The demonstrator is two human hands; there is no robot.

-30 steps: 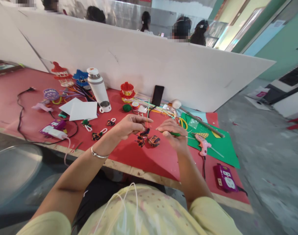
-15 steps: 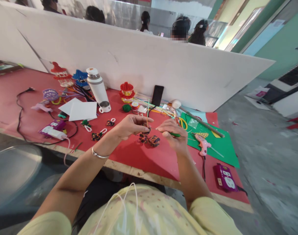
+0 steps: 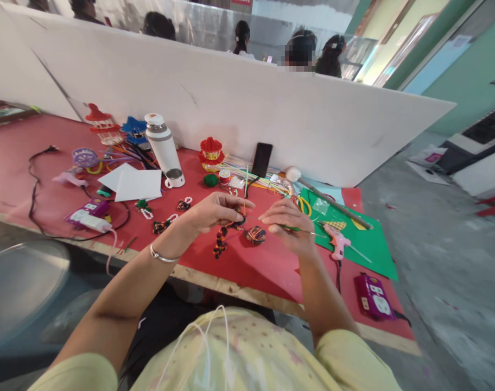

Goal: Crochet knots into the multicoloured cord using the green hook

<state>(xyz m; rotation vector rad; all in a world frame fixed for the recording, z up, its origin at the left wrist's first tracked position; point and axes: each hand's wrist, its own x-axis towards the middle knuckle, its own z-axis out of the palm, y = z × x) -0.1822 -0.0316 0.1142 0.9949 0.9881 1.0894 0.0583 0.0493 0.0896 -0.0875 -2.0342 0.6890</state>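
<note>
My left hand (image 3: 213,210) is closed, pinching a small crocheted piece of dark, orange-flecked yarn (image 3: 220,242). A curled strip of the piece hangs below the fingers. A strand of yarn stands up by my forefinger. My right hand (image 3: 290,221) is closed around a crochet hook with a green handle (image 3: 290,228), its metal shaft (image 3: 318,235) showing to the right of the hand. Between and below my hands, a ball of the same multicoloured yarn (image 3: 255,234) lies on the red table (image 3: 247,269). The hook's working tip is too small to make out.
Small crocheted pieces with white bead loops (image 3: 161,226) lie left of my hands. Behind stand a white flask (image 3: 164,152), a phone (image 3: 262,159) and a red-roofed model (image 3: 210,153). At right are a pink glue gun (image 3: 339,241) and a purple socket box (image 3: 374,296).
The crocheted strip now hangs lower and further left, below my left hand. My right hand has drawn slightly apart from the left, with its fingers straighter.
</note>
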